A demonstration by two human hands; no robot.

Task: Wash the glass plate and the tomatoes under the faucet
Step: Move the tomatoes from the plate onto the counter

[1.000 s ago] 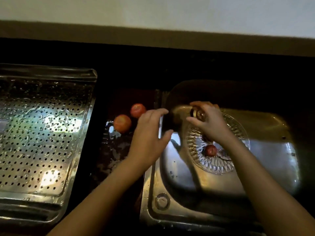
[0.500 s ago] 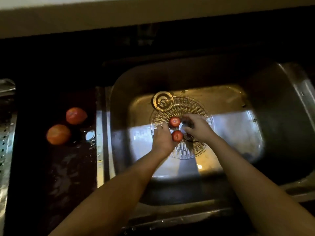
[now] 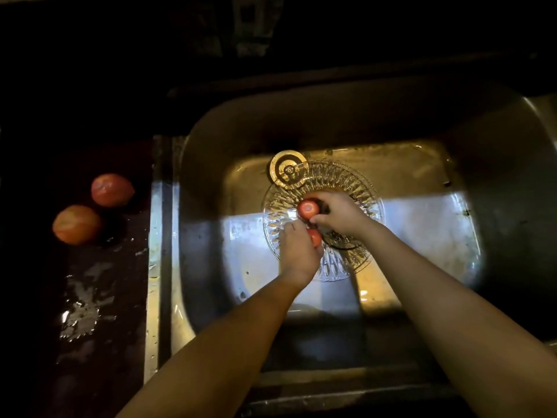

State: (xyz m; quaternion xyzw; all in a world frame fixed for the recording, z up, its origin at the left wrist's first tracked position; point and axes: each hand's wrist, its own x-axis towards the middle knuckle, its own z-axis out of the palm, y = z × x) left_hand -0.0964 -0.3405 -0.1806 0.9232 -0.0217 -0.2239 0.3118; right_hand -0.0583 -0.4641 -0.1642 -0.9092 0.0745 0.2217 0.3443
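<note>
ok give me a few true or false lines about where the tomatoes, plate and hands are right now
1. Two tomatoes lie on the dark counter left of the sink. True.
2. The glass plate sits on the counter. False: it lies in the sink basin, beside the drain.
3. The right hand has a grip on a tomato over the plate. True.
4. The left hand rests on the counter. False: it is over the plate, at a second tomato.
5. The counter by the two tomatoes is dry. False: wet patches glint on it.
</note>
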